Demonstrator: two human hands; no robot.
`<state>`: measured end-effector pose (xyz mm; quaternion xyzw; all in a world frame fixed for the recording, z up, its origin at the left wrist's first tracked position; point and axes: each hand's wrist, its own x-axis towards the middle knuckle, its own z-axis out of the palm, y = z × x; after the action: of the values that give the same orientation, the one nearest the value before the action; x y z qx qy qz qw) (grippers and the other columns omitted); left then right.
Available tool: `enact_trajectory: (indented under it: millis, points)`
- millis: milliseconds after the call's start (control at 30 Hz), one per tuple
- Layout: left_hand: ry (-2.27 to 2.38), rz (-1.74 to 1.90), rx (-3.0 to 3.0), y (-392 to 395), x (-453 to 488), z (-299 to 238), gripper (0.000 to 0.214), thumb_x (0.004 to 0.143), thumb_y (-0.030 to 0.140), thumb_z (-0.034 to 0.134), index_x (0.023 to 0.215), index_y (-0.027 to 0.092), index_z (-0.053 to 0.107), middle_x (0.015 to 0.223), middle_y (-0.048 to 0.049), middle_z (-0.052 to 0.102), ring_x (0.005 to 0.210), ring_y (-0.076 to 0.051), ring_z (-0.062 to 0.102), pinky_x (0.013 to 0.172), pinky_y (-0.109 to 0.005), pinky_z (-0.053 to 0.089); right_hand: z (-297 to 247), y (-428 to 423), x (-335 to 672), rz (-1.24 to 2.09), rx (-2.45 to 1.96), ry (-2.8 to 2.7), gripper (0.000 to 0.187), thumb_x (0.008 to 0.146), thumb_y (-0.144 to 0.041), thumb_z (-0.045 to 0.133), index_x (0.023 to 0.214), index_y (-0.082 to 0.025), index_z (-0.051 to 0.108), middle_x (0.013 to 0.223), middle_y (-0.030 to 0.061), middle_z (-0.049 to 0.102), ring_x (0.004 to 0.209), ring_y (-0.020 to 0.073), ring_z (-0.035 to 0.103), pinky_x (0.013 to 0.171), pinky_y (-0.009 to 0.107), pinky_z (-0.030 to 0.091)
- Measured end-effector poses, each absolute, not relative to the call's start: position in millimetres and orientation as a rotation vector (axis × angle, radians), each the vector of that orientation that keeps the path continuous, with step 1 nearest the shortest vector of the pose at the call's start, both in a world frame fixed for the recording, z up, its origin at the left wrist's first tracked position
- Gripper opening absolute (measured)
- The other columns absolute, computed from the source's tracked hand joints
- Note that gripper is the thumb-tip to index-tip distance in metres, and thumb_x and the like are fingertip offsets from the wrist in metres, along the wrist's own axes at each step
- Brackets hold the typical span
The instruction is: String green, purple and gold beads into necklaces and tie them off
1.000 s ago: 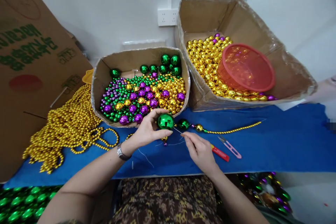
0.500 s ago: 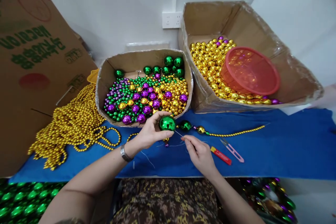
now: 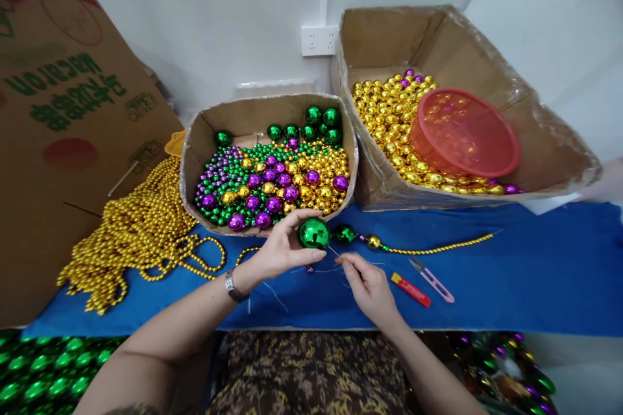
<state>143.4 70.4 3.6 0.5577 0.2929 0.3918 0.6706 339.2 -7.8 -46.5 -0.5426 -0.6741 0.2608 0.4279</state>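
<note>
Viewing the head camera, the only feed, I record the following.

Left hand [image 3: 277,249]: grasping the large green ball [image 3: 314,233] between thumb and fingertips, just above the counter [image 3: 535,272], which is covered in blue cloth. A wristwatch [image 3: 232,285] sits on that wrist.

Right hand [image 3: 372,285]: fingertips pinched together on a fine thread [image 3: 332,250] that runs up to the underside of the large green ball. I cannot tell whether a needle is on it; the line is too thin.

Strand: just right of the held ball lie a smaller green ball [image 3: 344,233], then a gold bead [image 3: 374,242], then a thin gold bead strand [image 3: 438,247] stretched rightward along the cloth.

Tools: a red-handled tool [image 3: 410,290] and pink snips [image 3: 432,280] lie side by side near the right hand, neither touched.

Stock: directly behind the left hand stands a small carton [image 3: 192,142] of mixed green, purple and gold beads. Beside it on the right, a large carton [image 3: 487,58] holds gold beads and a tilted red basin [image 3: 464,133]. A heap of gold strands [image 3: 136,233] lies on the counter's left end, against a leaning cardboard sheet [image 3: 48,162].
</note>
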Motion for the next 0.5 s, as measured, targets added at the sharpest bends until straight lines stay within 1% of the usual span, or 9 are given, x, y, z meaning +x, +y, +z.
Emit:
enact_trajectory:
  millis: [133,300,400,500]
  points:
    - [0.625,0.876,1.211,70.2,143.7,4.5,0.062,0.065,0.016,0.082,0.120,0.026,0.056,0.115,-0.0059,0.058,0.092,-0.017,0.061,0.081,-0.033,0.054,-47.0,-8.3,339.4,0.657,-1.368,-1.676,0.025,0.097,-0.030,0.044,0.094,-0.020,0.066,0.087,0.0038,0.075,0.071,0.0157,0.070,0.065,0.023,0.053]
    - [0.639,0.864,1.158,70.5,144.2,4.7,0.062,0.064,0.017,0.083,0.119,0.026,0.057,0.115,-0.0070,0.060,0.093,-0.020,0.063,0.080,-0.034,0.054,-46.0,-8.7,338.7,0.677,-1.351,-1.667,0.026,0.096,-0.032,0.044,0.094,-0.020,0.066,0.084,0.0036,0.073,0.068,0.0153,0.068,0.063,0.023,0.052]
    - [0.632,0.862,1.114,70.4,144.4,5.5,0.063,0.063,0.017,0.084,0.119,0.025,0.057,0.114,-0.0069,0.060,0.093,-0.020,0.063,0.081,-0.034,0.055,-46.0,-9.4,338.4,0.715,-1.359,-1.661,0.027,0.097,-0.033,0.043,0.094,-0.020,0.066,0.076,0.0011,0.071,0.055,0.0124,0.061,0.054,0.021,0.047]
    - [0.616,0.840,1.031,70.0,145.1,5.0,0.062,0.063,0.016,0.083,0.118,0.026,0.057,0.112,-0.0051,0.059,0.092,-0.020,0.064,0.081,-0.036,0.055,-46.2,-9.9,337.9,0.745,-1.366,-1.653,0.028,0.097,-0.035,0.043,0.094,-0.019,0.066,0.069,-0.0003,0.067,0.050,0.0114,0.056,0.051,0.021,0.044]
